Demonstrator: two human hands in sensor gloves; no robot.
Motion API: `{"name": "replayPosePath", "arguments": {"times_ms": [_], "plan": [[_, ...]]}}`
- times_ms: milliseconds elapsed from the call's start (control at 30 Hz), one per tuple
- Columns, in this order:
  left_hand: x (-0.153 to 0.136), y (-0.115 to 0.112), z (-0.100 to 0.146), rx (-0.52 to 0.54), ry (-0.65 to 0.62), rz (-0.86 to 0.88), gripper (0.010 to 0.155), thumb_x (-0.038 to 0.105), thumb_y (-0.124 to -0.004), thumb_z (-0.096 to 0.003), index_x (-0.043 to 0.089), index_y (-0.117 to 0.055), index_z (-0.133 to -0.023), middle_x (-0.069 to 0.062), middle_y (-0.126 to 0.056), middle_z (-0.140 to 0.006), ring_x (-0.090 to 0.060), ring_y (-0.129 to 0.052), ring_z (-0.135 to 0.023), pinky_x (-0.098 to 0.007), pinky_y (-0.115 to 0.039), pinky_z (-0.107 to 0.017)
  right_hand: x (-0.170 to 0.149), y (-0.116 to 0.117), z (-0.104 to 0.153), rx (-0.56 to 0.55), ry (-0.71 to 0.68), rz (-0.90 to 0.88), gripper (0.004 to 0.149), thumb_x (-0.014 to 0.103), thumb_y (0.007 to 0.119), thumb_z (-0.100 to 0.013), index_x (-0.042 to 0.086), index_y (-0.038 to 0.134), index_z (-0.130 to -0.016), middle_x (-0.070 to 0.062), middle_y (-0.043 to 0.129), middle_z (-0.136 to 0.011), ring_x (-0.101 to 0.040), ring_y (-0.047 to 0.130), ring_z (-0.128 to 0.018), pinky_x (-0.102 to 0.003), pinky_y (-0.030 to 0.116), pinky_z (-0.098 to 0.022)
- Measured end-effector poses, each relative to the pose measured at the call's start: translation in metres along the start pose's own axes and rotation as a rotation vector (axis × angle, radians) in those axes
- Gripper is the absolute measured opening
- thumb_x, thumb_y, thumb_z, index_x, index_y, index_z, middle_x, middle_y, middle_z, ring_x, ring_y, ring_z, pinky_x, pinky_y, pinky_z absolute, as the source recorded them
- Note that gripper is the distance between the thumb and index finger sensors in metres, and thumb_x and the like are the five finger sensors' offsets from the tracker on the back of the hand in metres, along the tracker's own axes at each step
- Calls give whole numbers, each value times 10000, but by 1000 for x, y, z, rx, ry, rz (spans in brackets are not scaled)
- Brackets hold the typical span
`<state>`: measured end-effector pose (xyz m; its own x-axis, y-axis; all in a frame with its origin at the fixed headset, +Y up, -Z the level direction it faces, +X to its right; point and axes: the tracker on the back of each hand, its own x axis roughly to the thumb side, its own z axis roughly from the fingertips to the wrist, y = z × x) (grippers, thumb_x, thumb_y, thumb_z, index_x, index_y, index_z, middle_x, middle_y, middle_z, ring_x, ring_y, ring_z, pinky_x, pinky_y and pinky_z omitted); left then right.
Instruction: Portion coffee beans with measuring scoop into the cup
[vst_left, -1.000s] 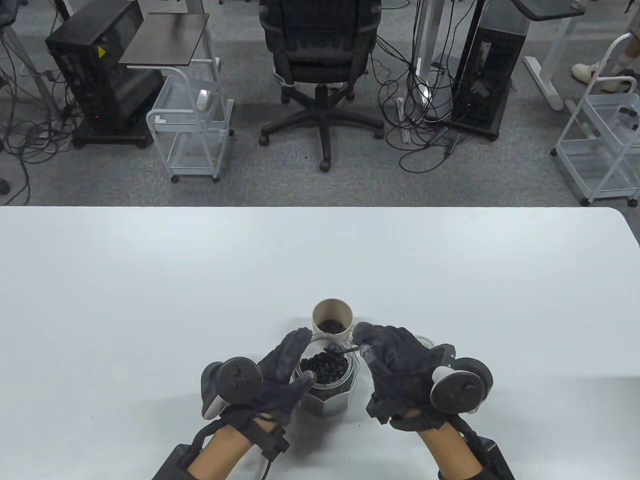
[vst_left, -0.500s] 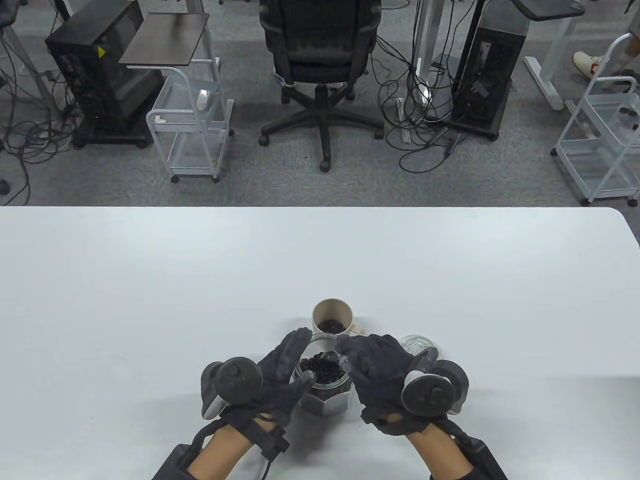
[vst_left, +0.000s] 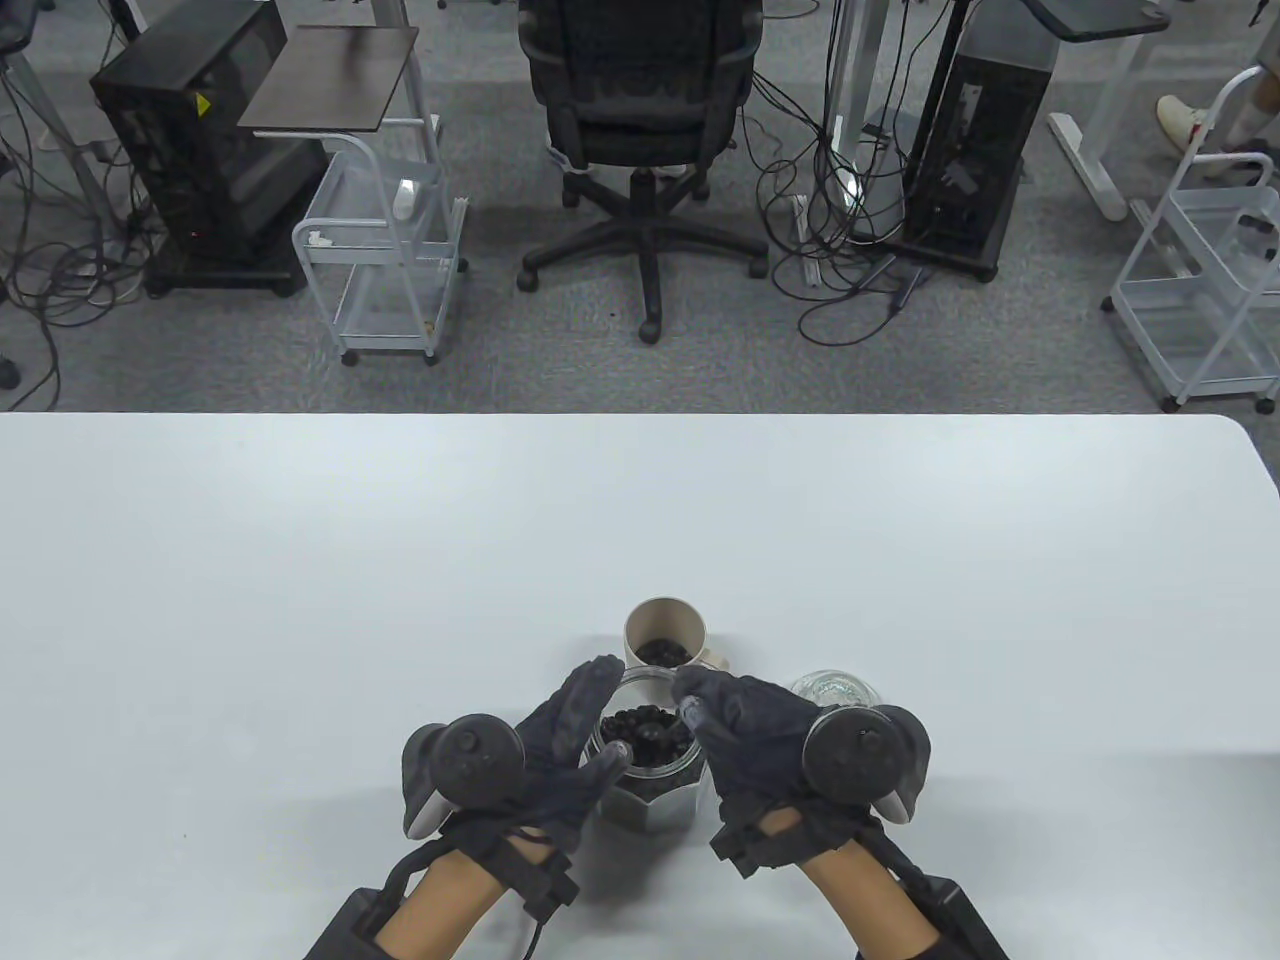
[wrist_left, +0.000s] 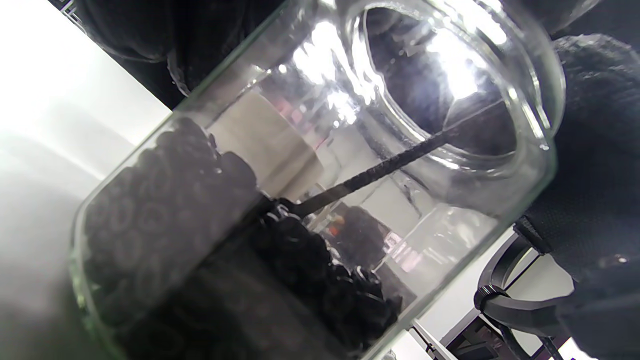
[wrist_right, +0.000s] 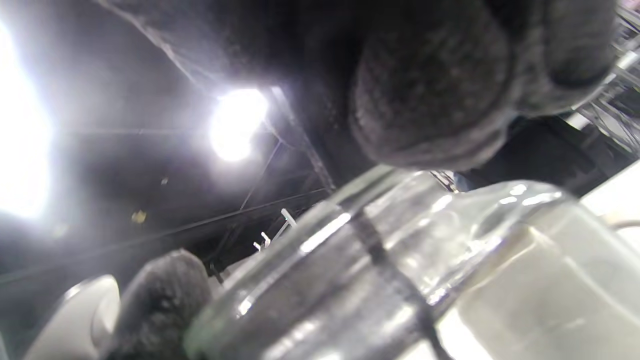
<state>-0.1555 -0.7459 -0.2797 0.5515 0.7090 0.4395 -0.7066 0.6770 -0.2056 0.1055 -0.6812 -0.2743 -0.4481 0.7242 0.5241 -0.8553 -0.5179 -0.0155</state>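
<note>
The table view looks steeply down from above the near edge, the table filling the lower frame, the floor above. Both wrist views sit tilted and very close, sharing the glass jar: left from its side, right from below its rim.

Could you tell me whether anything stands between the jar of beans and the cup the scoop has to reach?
Nothing visible does. The cup stands just beyond the jar, no object between them. The left hand grips the jar's side; the right hand holds the scoop handle, its bowl down among the beans.
</note>
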Motion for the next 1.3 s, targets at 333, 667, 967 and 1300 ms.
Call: {"name": "replayPosePath", "arguments": {"times_ms": [333, 667, 967, 1300], "plan": [[0, 0, 0, -2, 2, 4, 847, 742, -539, -463, 266, -356, -1140, -220, -505, -1156, -538, -722, -966, -678, -590, -646, -23, -9, 5, -149, 248, -231, 409, 287, 787, -493, 17, 849, -794, -287, 950, -580, -349, 1031, -263, -553, 828, -301], [0, 0, 0, -3, 2, 2, 848, 740, -539, -463, 264, -356, -1140, -221, -506, -1156, -538, -723, -965, -677, -590, -647, -50, -18, 13, -230, 510, -467, 409, 290, 767, -503, 13, 829, -798, -275, 945, -572, -332, 1030, -263, -543, 830, -298], [0, 0, 0, -3, 1, 1, 849, 740, -539, -463, 262, -357, -1140, -223, -508, -1155, -538, -724, -965, -678, -590, -645, -65, -23, 19, -263, 649, -580, 407, 297, 752, -514, 27, 808, -813, -261, 932, -589, -317, 1022, -279, -533, 827, -309], [0, 0, 0, -3, 1, 1, 849, 741, -538, -463, 265, -354, -1141, -224, -508, -1155, -537, -723, -965, -678, -589, -646, -82, -30, 24, -314, 741, -696, 405, 302, 739, -526, 33, 790, -824, -253, 918, -604, -311, 1012, -294, -531, 818, -325]]}}
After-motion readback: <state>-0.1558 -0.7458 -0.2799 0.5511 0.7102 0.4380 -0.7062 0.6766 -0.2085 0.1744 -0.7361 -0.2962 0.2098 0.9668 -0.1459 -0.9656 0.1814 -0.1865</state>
